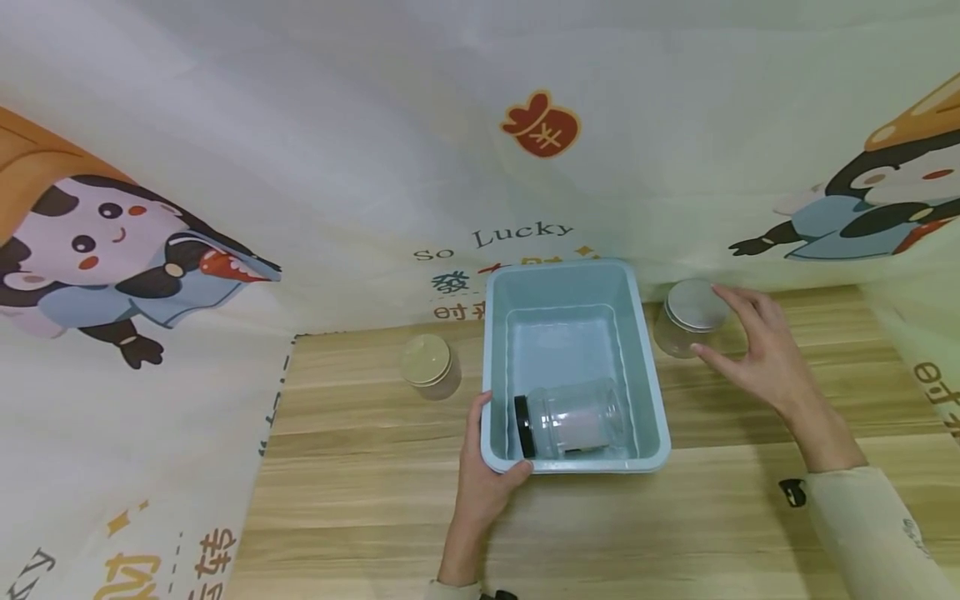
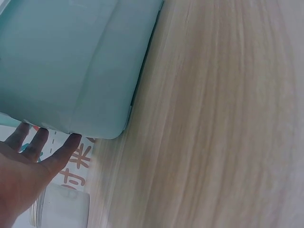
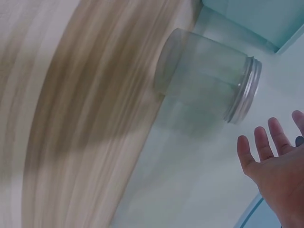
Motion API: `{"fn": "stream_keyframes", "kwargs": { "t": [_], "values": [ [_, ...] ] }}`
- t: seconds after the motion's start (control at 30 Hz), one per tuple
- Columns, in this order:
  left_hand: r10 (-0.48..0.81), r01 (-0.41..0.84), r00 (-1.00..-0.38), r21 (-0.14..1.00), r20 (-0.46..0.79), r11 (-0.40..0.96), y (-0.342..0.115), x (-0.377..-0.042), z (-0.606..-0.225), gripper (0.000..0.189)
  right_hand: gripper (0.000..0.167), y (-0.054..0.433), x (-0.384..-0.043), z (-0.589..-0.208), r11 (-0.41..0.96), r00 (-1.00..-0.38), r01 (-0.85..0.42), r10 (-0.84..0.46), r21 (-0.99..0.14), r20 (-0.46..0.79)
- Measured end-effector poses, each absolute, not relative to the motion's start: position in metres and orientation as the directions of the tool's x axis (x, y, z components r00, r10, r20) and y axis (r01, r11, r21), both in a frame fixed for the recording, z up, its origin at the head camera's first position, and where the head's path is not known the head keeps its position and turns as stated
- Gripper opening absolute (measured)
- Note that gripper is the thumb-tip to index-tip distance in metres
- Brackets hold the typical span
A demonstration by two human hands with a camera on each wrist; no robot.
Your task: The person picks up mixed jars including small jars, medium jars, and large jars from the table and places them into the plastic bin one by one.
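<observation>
1. Nearest of all, a pale sleeve (image 1: 870,525) comes in on the right, with a small dark piece (image 1: 792,492) beside its cuff.
2. Here's the left hand (image 1: 483,482) at the bin's near left corner! Its grip is clamped on the bin: thumb over the near rim, fingers against the left side.
3. And there's the bin (image 1: 564,285) itself, pale blue, sitting mid-surface (image 1: 352,483), its long sides running away from the person.
4. Inside, at the near end, a clear black-lid jar (image 1: 573,417) lies on its side, lid pointing left.
5. Over to the right hand (image 1: 765,358): the grip is apart, thumb and fingers spread around the silver-lid jar. The right wrist view shows a gap between the visible fingers and the lid; whether the thumb touches, I can't tell.
6. Out left, the gold-lid jar (image 1: 431,367) stands upright, near the bin but apart from it.
7. Farther back, the silver-lid jar (image 1: 686,325) stands upright just right of the bin, close to the back edge.
8. Behind everything rises the pale backdrop (image 1: 375,125): "So Lucky" lettering (image 1: 492,240), a red pouch print (image 1: 543,125), and cartoon figures (image 1: 105,242) on both sides.
</observation>
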State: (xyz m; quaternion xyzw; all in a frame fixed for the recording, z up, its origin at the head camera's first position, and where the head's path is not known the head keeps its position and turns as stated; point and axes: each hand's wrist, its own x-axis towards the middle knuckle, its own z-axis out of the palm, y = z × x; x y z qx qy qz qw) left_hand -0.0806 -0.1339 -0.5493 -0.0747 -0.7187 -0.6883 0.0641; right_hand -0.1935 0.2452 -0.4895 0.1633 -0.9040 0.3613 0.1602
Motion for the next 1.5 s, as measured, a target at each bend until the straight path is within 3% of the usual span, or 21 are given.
{"fn": "stream_keyframes", "kwargs": {
  "t": [1.5],
  "values": [
    [0.021,0.216,-0.976,0.975,0.215,0.042,-0.133,-0.081,-0.552,0.103,0.083,0.262,-0.204,-0.505,0.676,-0.939,-0.318,-0.129,-0.665,0.318]
  ]
}}
